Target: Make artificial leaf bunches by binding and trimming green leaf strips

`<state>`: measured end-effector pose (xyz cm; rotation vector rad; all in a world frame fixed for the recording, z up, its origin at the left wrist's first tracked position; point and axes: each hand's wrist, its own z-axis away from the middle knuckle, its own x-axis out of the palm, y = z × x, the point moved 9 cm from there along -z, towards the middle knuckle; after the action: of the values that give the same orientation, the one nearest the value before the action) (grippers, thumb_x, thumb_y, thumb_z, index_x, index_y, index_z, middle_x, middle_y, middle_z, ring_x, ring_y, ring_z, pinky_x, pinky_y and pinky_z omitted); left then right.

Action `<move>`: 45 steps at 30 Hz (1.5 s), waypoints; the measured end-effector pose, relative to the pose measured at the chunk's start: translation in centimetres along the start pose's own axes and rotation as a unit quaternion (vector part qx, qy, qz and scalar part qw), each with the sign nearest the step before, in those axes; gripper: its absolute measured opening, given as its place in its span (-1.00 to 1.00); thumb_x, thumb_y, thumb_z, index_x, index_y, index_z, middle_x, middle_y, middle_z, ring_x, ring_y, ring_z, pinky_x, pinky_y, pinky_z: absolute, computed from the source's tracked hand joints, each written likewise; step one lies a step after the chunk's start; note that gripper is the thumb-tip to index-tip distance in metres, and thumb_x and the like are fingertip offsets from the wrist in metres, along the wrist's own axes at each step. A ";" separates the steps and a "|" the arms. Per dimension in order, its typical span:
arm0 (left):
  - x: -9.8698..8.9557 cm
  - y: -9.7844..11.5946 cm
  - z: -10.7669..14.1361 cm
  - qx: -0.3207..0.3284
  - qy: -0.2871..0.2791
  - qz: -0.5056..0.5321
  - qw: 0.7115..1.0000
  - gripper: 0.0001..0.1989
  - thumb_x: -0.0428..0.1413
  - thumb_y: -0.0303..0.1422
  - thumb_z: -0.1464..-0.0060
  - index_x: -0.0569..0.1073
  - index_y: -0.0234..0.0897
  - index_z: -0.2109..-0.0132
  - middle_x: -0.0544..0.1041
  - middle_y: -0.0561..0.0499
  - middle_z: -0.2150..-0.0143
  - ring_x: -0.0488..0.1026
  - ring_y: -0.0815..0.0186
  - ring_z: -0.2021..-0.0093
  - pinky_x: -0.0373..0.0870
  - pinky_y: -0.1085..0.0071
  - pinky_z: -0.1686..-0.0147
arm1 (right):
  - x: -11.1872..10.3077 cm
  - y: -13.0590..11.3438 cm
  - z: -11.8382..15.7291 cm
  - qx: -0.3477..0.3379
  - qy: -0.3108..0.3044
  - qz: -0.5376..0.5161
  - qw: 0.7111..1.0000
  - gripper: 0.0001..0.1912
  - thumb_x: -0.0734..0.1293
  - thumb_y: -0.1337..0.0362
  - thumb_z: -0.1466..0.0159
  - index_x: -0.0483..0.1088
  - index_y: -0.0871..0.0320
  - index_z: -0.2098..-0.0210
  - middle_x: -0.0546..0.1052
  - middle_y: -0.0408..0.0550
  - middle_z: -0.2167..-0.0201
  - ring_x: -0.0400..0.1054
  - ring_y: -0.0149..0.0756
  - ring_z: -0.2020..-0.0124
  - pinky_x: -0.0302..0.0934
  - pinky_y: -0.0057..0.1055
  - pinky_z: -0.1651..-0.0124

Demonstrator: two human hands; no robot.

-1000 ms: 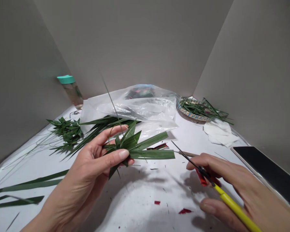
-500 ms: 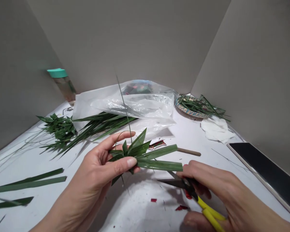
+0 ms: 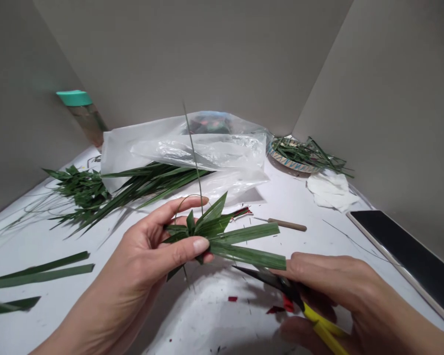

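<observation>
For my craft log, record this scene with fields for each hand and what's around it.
Left hand: grips a bundle of folded narrow green leaf strips
Right hand: holds yellow-handled, black-bladed scissors, just below the strips
Nearby: wooden-handled metal awl; small red scraps
Farther back: long loose green leaves; crumpled clear plastic bag; round patterned dish; white crumpled tissue; black-screened tablet

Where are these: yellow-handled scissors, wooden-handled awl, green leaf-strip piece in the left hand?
yellow-handled scissors point(image 3: 323, 329), head view, on the yellow handle
wooden-handled awl point(image 3: 287, 225), head view, on the wooden handle
green leaf-strip piece point(image 3: 244, 255), head view, on its lower long strip
</observation>
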<state>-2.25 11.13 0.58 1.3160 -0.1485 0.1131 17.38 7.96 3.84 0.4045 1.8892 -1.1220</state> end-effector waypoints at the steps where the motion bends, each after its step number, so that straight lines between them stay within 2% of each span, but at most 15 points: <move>1: 0.0 0.0 0.0 0.002 -0.001 -0.002 1.000 -0.48 0.43 -0.33 0.11 0.58 -0.04 -0.06 0.64 0.09 0.21 0.55 0.37 0.37 0.50 0.54 0.32 | 0.4 -0.1 -0.1 -0.009 -0.020 -0.011 1.000 -0.80 0.50 0.41 -0.06 0.41 0.06 0.48 0.45 -0.28 0.57 0.30 -0.46 0.61 0.21 -0.57 0.56; 3: 0.0 -0.1 -0.1 0.005 -0.001 -0.005 1.000 -0.49 0.44 -0.33 0.12 0.58 -0.03 -0.04 0.64 0.09 0.14 0.55 0.38 0.36 0.51 0.54 0.32 | 0.9 -0.2 0.0 -0.026 -0.043 -0.030 0.998 -0.83 0.48 0.41 -0.10 0.42 0.09 0.45 0.42 -0.29 0.58 0.22 -0.49 0.62 0.11 -0.57 0.60; 6: 0.0 0.0 -0.1 0.004 0.002 -0.008 1.000 -0.51 0.45 -0.34 0.13 0.60 -0.04 -0.01 0.62 0.11 0.14 0.54 0.40 0.38 0.50 0.57 0.35 | 0.9 0.0 0.3 -0.029 -0.039 -0.030 0.998 -0.86 0.45 0.41 -0.12 0.41 0.11 0.45 0.37 -0.30 0.60 0.15 -0.51 0.64 0.03 -0.55 0.62; 9: 0.1 0.1 0.0 0.003 -0.001 -0.011 1.000 -0.49 0.44 -0.34 0.13 0.60 -0.04 -0.03 0.62 0.11 0.17 0.52 0.42 0.40 0.48 0.60 0.39 | 0.9 -0.1 0.4 -0.030 -0.042 -0.026 0.998 -0.88 0.42 0.40 -0.15 0.41 0.12 0.46 0.36 -0.29 0.62 0.12 -0.51 0.65 0.03 -0.55 0.61; 12: 0.0 0.0 0.0 -0.005 0.002 -0.017 1.000 -0.47 0.44 -0.31 0.12 0.57 -0.03 -0.06 0.62 0.09 0.18 0.54 0.37 0.36 0.49 0.57 0.36 | 1.0 -0.3 0.1 -0.022 -0.050 -0.025 0.998 -0.85 0.39 0.41 -0.19 0.40 0.13 0.50 0.39 -0.27 0.61 0.18 -0.50 0.63 0.08 -0.55 0.59; 18: -0.3 -0.2 0.1 -0.010 0.006 -0.028 1.000 -0.45 0.43 -0.28 0.11 0.56 0.02 -0.08 0.60 0.08 0.08 0.55 0.36 0.33 0.52 0.53 0.30 | 1.2 -0.3 0.0 -0.017 -0.047 -0.004 0.999 -0.84 0.38 0.40 -0.19 0.40 0.14 0.52 0.39 -0.25 0.63 0.17 -0.48 0.64 0.08 -0.52 0.59; 25: -0.3 -0.5 0.1 -0.012 -0.006 -0.014 1.000 -0.50 0.42 -0.30 0.08 0.58 0.05 -0.06 0.59 0.11 0.05 0.56 0.39 0.33 0.51 0.56 0.31 | 0.9 -0.2 -0.1 0.012 -0.057 -0.010 0.998 -0.77 0.41 0.29 -0.27 0.41 0.15 0.51 0.40 -0.25 0.62 0.18 -0.49 0.63 0.10 -0.57 0.58; 29: -0.3 -0.6 0.1 -0.020 0.000 -0.020 1.000 -0.48 0.43 -0.29 0.10 0.57 0.03 -0.06 0.58 0.10 0.08 0.55 0.38 0.35 0.52 0.55 0.33 | 0.5 -0.6 0.1 -0.010 -0.038 0.003 0.999 -0.76 0.39 0.31 -0.28 0.41 0.15 0.52 0.38 -0.26 0.63 0.16 -0.51 0.65 0.09 -0.57 0.59; 36: -0.2 -0.2 0.2 -0.014 0.008 -0.044 0.999 -0.51 0.41 -0.28 0.06 0.58 0.04 -0.06 0.59 0.10 0.01 0.53 0.37 0.31 0.51 0.56 0.32 | 0.0 -1.5 0.0 -0.050 -0.022 0.041 0.998 -0.78 0.33 0.45 -0.24 0.37 0.13 0.53 0.39 -0.27 0.64 0.18 -0.50 0.66 0.09 -0.58 0.59; 39: -0.2 -0.1 0.3 -0.010 0.005 -0.031 0.999 -0.52 0.42 -0.31 0.08 0.60 0.02 -0.04 0.62 0.09 0.05 0.54 0.35 0.33 0.53 0.55 0.34 | 0.1 -0.9 0.2 -0.032 -0.033 0.021 0.999 -0.80 0.33 0.42 -0.25 0.41 0.09 0.49 0.44 -0.24 0.63 0.25 -0.44 0.66 0.16 -0.56 0.58; 42: -0.2 -0.2 0.3 -0.014 0.002 -0.022 1.000 -0.53 0.42 -0.35 0.09 0.61 0.02 -0.02 0.63 0.11 0.11 0.54 0.37 0.38 0.52 0.57 0.36 | 0.2 0.7 0.9 0.021 -0.041 -0.006 0.999 -0.90 0.43 0.31 -0.21 0.48 0.01 0.44 0.51 -0.20 0.56 0.35 -0.34 0.63 0.27 -0.51 0.54; 45: -0.6 -0.5 0.2 -0.023 0.011 -0.030 0.999 -0.50 0.41 -0.34 0.08 0.58 0.06 -0.05 0.64 0.12 0.08 0.56 0.37 0.35 0.53 0.59 0.34 | 0.4 1.9 1.7 0.053 -0.047 -0.015 0.997 -0.92 0.50 0.27 -0.14 0.52 -0.02 0.42 0.55 -0.16 0.51 0.38 -0.29 0.61 0.31 -0.47 0.52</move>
<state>-2.76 10.78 0.06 1.2725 -0.0918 0.0727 19.23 7.48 2.14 0.3769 1.7653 -1.2440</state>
